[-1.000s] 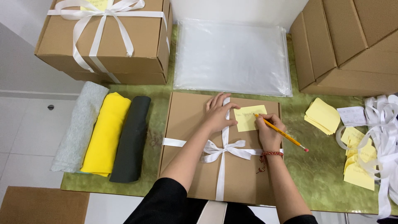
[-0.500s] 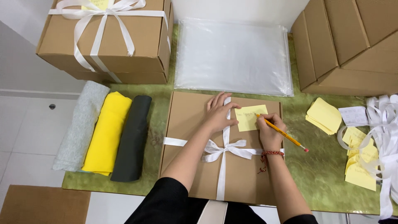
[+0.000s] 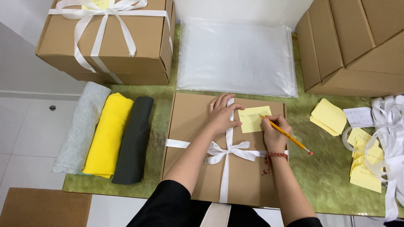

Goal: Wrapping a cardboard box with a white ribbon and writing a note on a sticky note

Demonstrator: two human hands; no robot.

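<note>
Your left hand (image 3: 221, 113) lies flat at centre frame on the flat cardboard box (image 3: 189, 138), fingers spread apart, pressing beside the yellow note (image 3: 252, 120) and across the white ribbon (image 3: 227, 151) tied in a bow. Your right hand (image 3: 273, 132), just right of centre, has its fingers clamped on a yellow pencil (image 3: 290, 138), tip touching the note's upper right edge. The note sits on the box lid, upper right part, w/ faint writing on it. Left of the box: 3 cloth rolls side by side, grey (image 3: 82, 128), yellow (image 3: 108, 134), black (image 3: 134, 141). Upper left of frame: a taller ribboned box (image 3: 126, 46). Top centre: clear plastic bags (image 3: 235, 56). Right side: loose yellow notes (image 3: 328, 117) and ribbon lengths (image 3: 391, 134) on the green worktop (image 3: 328, 176)
</note>
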